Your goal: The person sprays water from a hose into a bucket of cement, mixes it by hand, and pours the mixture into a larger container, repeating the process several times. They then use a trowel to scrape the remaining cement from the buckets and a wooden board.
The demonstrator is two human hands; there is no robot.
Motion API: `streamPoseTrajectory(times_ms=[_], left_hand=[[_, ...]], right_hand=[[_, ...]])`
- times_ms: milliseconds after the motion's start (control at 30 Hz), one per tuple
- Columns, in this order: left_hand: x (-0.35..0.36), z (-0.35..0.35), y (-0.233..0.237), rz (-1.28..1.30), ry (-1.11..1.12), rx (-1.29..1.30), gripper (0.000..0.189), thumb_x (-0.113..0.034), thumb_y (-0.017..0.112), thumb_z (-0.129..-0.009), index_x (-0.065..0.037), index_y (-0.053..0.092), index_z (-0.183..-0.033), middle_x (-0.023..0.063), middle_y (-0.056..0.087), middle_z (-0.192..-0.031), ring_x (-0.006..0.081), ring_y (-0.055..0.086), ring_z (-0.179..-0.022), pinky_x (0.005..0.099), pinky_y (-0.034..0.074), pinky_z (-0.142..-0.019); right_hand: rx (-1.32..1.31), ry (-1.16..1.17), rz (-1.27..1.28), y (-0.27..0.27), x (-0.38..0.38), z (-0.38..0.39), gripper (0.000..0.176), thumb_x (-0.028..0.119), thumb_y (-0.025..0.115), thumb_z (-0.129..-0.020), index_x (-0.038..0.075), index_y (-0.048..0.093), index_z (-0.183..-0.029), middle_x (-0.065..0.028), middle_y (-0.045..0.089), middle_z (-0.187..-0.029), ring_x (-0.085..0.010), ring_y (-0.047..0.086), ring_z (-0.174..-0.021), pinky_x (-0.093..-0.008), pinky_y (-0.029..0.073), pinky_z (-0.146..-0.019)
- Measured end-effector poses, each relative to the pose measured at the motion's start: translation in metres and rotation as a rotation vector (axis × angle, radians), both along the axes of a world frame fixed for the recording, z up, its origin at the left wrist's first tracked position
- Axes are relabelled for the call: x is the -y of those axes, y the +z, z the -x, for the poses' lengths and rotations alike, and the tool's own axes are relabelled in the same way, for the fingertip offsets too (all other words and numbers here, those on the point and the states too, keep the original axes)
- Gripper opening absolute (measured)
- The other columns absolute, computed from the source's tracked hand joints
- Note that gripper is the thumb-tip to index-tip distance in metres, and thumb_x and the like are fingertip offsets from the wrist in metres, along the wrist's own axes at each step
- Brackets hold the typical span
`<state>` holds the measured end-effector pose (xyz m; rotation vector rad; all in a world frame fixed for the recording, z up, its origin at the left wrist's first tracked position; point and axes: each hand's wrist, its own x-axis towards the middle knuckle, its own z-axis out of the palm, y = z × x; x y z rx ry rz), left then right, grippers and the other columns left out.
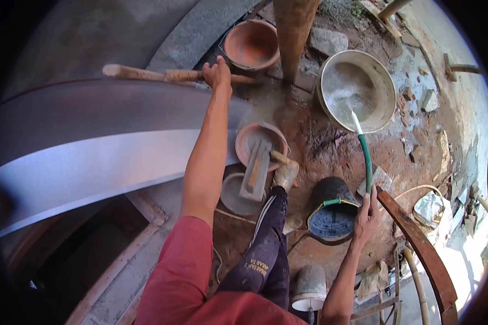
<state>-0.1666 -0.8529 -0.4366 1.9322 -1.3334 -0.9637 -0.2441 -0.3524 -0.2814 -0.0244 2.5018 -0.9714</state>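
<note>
My right hand [367, 214] is closed round a green hose [366, 157]. Water runs from its white tip [356, 122] into a large pale bucket [384, 111] that has cloudy water in it. My left hand [218, 73] is stretched out with its fingers apart, overlapping wooden handles [184, 75] and close to an orange bucket [232, 46] with a wire bail. Below it stands another orange bucket [244, 146], with a grey trowel-like float [256, 169] lying across it and a round grey pan [230, 197].
A black bucket [315, 196] lies tipped beside my legs, near a small whitish bucket [310, 281]. A wooden post [294, 38] rises at the back. A curved metal sheet [103, 157] spans the left. A brown plank [417, 244] stands right; rubble [430, 101] covers muddy ground.
</note>
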Motion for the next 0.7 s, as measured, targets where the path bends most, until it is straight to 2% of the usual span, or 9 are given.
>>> streamPoseTrajectory(times_ms=[67,167,233,267,300,400,500,633,700], left_hand=[[-0.049,-0.038,0.007,0.093,-0.216,-0.221,0.052,-0.028,0.071,-0.091,0.007,0.055,-0.126,0.0181,0.068,-0.116,0.0243,0.064,-0.108,0.0342,0.05,-0.092],[-0.127,-0.148,-0.047,0.02,-0.307,0.116,0.042,-0.033,0.073,-0.088,0.003,0.066,-0.109,0.0183,0.071,-0.104,0.0283,0.069,-0.097,0.0391,0.052,-0.089],[-0.193,-0.202,-0.05,-0.19,-0.395,0.315,0.047,-0.038,0.074,-0.086,0.001,0.067,-0.111,0.0195,0.07,-0.103,0.0311,0.068,-0.098,0.0407,0.052,-0.089],[-0.223,-0.219,-0.048,-0.277,-0.458,0.384,0.048,-0.039,0.074,-0.085,0.001,0.067,-0.111,0.0199,0.07,-0.104,0.032,0.067,-0.101,0.0413,0.052,-0.089],[-0.251,-0.232,-0.047,-0.369,-0.521,0.453,0.048,-0.04,0.074,-0.085,0.001,0.066,-0.111,0.0203,0.069,-0.105,0.0329,0.066,-0.103,0.0419,0.051,-0.089],[-0.307,-0.249,-0.06,-0.096,-0.785,0.805,0.046,-0.036,0.073,-0.084,0.0,0.066,-0.111,0.0214,0.068,-0.11,0.0367,0.064,-0.108,0.0437,0.051,-0.089],[-0.318,-0.262,-0.116,-0.126,-0.77,0.682,0.041,-0.03,0.072,-0.083,0.0,0.067,-0.11,0.0211,0.069,-0.106,0.0401,0.064,-0.107,0.044,0.051,-0.088],[-0.311,-0.258,-0.077,-0.213,-0.561,0.38,0.032,-0.023,0.069,-0.083,-0.001,0.067,-0.107,0.0211,0.07,-0.103,0.043,0.065,-0.102,0.0444,0.052,-0.085],[-0.305,-0.274,-0.047,-0.294,-0.471,0.344,0.034,-0.021,0.069,-0.085,0.0,0.068,-0.111,0.0158,0.071,-0.097,0.0368,0.069,-0.092,0.0416,0.052,-0.081]], right_hand=[[-0.001,0.009,-0.003,-0.005,-0.002,-0.001,0.04,0.019,0.056,-0.101,-0.003,0.058,-0.134,-0.0186,0.067,-0.125,-0.0179,0.062,-0.108,-0.0313,0.044,-0.098],[-0.04,-0.004,0.04,-0.001,0.001,-0.002,0.04,0.02,0.058,-0.101,-0.001,0.058,-0.135,-0.013,0.072,-0.106,-0.0139,0.062,-0.094,-0.0286,0.047,-0.087],[-0.004,-0.007,-0.02,0.0,-0.001,-0.001,0.041,0.021,0.059,-0.101,0.0,0.058,-0.136,-0.0035,0.064,-0.082,-0.0082,0.054,-0.073,-0.0248,0.045,-0.068],[-0.061,-0.007,0.07,-0.004,-0.001,-0.003,0.041,0.023,0.059,-0.101,0.002,0.058,-0.136,0.0021,0.051,-0.072,-0.0049,0.04,-0.063,-0.0228,0.034,-0.055],[-0.062,0.004,0.068,-0.007,-0.003,-0.004,0.041,0.023,0.059,-0.101,0.002,0.058,-0.136,0.0021,0.051,-0.072,-0.0049,0.04,-0.063,-0.0228,0.034,-0.055],[-0.02,-0.022,0.105,-0.003,-0.002,-0.004,0.041,0.023,0.058,-0.101,0.001,0.058,-0.136,0.0033,0.047,-0.068,-0.0033,0.036,-0.059,-0.0231,0.027,-0.051],[-0.093,-0.001,0.165,-0.016,-0.008,-0.001,0.041,0.023,0.059,-0.101,0.001,0.058,-0.136,0.0046,0.044,-0.066,-0.0033,0.035,-0.057,-0.0238,0.026,-0.05],[-0.068,0.036,0.128,-0.016,-0.016,0.003,0.042,0.025,0.06,-0.101,0.001,0.058,-0.135,0.0044,0.042,-0.064,-0.0039,0.035,-0.056,-0.0245,0.026,-0.049],[-0.067,0.019,0.126,-0.013,-0.012,0.001,0.042,0.025,0.06,-0.101,0.001,0.059,-0.135,0.0043,0.042,-0.064,-0.0039,0.035,-0.056,-0.0241,0.025,-0.049]])
